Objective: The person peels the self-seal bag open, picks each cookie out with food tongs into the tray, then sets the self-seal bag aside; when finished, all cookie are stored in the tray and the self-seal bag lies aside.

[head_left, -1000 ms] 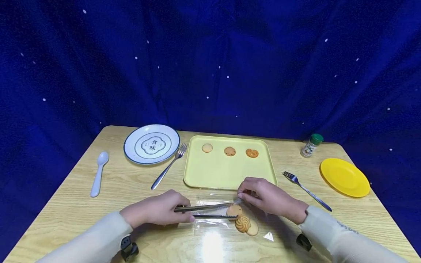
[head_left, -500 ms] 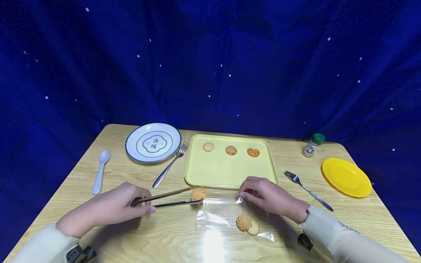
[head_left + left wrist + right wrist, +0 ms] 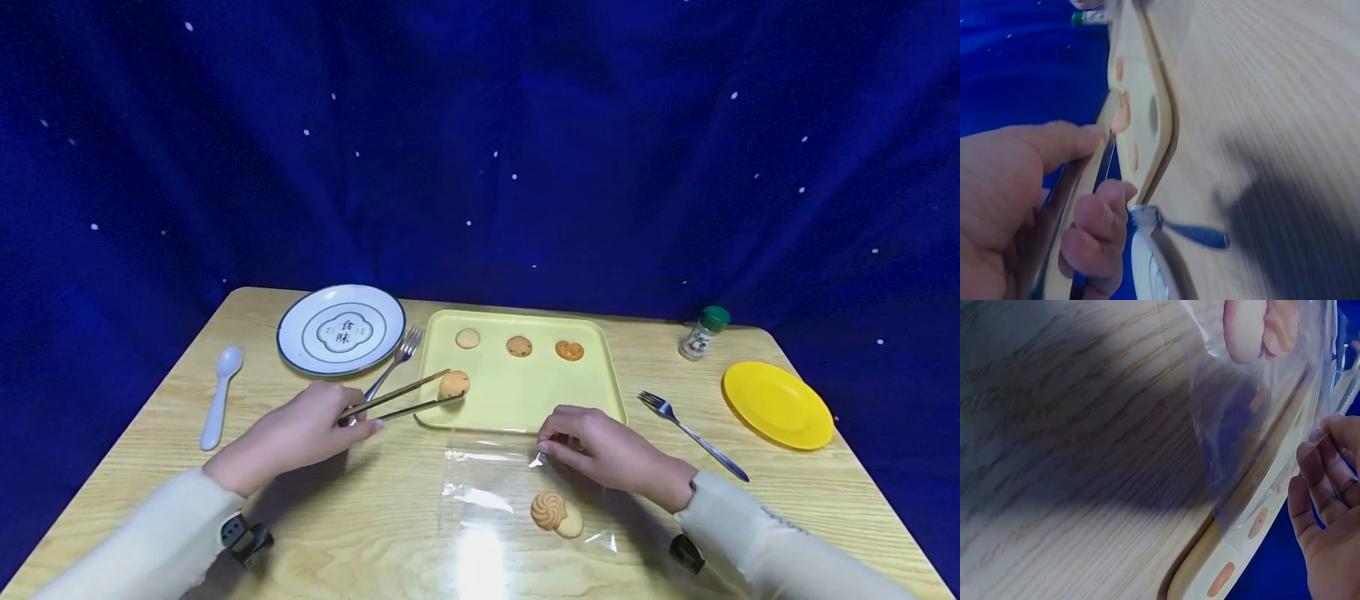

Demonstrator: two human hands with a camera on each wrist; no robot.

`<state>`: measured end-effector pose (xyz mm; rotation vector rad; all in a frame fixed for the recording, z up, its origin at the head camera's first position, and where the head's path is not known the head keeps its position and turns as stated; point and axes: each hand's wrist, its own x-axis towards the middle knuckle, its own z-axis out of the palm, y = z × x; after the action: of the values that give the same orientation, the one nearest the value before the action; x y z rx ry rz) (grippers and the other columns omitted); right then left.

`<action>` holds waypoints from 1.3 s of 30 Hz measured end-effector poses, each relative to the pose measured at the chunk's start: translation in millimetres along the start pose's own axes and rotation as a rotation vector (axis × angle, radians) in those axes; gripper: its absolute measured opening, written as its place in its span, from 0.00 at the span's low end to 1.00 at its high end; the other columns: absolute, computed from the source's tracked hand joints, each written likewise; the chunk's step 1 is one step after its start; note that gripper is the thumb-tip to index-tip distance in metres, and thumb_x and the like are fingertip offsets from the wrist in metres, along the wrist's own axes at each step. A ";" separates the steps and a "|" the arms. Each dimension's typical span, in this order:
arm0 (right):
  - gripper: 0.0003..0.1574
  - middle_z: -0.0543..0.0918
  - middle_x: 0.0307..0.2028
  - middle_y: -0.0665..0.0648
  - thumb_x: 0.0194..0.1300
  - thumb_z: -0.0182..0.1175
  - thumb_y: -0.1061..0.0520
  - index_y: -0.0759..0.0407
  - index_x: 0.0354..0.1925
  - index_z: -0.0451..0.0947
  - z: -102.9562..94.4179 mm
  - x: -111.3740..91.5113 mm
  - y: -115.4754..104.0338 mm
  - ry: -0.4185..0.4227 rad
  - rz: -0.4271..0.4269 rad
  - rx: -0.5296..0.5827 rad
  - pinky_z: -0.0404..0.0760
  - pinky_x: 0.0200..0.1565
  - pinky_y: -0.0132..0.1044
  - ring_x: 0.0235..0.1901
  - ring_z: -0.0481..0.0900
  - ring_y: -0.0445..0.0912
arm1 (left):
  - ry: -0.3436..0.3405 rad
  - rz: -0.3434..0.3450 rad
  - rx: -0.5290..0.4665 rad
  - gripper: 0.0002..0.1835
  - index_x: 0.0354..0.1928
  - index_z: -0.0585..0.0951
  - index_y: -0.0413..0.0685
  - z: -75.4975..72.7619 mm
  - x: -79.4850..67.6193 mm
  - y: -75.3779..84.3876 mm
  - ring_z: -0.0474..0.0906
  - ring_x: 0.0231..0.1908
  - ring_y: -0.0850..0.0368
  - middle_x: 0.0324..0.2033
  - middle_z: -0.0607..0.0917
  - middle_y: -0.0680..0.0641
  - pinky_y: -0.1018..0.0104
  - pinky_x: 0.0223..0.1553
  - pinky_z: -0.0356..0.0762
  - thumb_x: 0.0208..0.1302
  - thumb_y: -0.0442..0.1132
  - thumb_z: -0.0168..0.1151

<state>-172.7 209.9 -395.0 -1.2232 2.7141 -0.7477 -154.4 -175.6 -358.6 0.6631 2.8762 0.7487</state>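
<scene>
My left hand (image 3: 296, 429) grips a pair of metal tongs (image 3: 397, 393). Between the tips of the tongs is a round cookie (image 3: 454, 384), held above the left front part of the pale yellow tray (image 3: 525, 398); a shadow lies on the tray in the left wrist view. My right hand (image 3: 600, 450) pinches the edge of a clear plastic bag (image 3: 480, 479) just in front of the tray. A swirl cookie (image 3: 547, 510) and a plain pale cookie (image 3: 573, 523) lie overlapping in the bag. In the right wrist view, thumb and fingertips meet on the film (image 3: 1229, 425).
Along the tray's back part lie a pale round cookie (image 3: 467, 338), a speckled cookie (image 3: 519, 346) and a pretzel-shaped cookie (image 3: 569, 351). Left are a white plate (image 3: 307, 333), a fork (image 3: 405, 350) and a spoon (image 3: 217, 408). Right are another fork (image 3: 693, 433), a shaker (image 3: 701, 337) and a yellow plate (image 3: 776, 404).
The tongs in my left hand have drawn a cookie leftward out of the bag, then carried it forward over the tray. My right hand has stayed at the bag's edge.
</scene>
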 end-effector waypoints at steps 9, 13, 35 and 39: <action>0.07 0.78 0.34 0.38 0.71 0.56 0.50 0.47 0.40 0.80 1.7 2.4 -1.3 -0.008 0.020 -0.007 0.75 0.34 0.26 0.30 0.72 0.31 | -0.043 -0.106 -0.012 0.16 0.22 0.75 0.48 23.3 29.5 3.7 0.68 0.17 0.62 0.15 0.74 0.53 0.68 0.21 0.66 0.64 0.47 0.62; 0.08 0.78 0.34 0.39 0.71 0.55 0.49 0.47 0.40 0.80 2.3 2.4 -1.9 -0.017 0.021 0.007 0.75 0.35 0.26 0.31 0.72 0.31 | -0.060 -0.145 -0.008 0.16 0.22 0.74 0.48 25.9 30.7 6.5 0.68 0.17 0.61 0.15 0.75 0.52 0.67 0.21 0.66 0.64 0.48 0.62; 0.06 0.78 0.35 0.37 0.71 0.56 0.50 0.45 0.40 0.80 2.6 1.9 -4.4 -0.012 0.018 -0.010 0.74 0.33 0.25 0.29 0.71 0.31 | 0.048 0.090 -0.024 0.11 0.26 0.77 0.56 -25.7 -16.8 -14.0 0.60 0.16 0.72 0.14 0.66 0.62 0.74 0.18 0.60 0.61 0.49 0.67; 0.07 0.78 0.35 0.37 0.71 0.56 0.50 0.45 0.40 0.80 3.2 3.0 -5.5 -0.021 0.028 -0.009 0.74 0.33 0.25 0.29 0.71 0.31 | -0.032 0.124 -0.114 0.07 0.35 0.83 0.58 -30.2 -39.3 -28.8 0.62 0.16 0.74 0.15 0.70 0.65 0.74 0.17 0.64 0.60 0.50 0.67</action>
<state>-170.2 203.4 -395.0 -1.1862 2.7150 -0.7159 -136.1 -228.6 -346.8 0.8369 2.7592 0.9014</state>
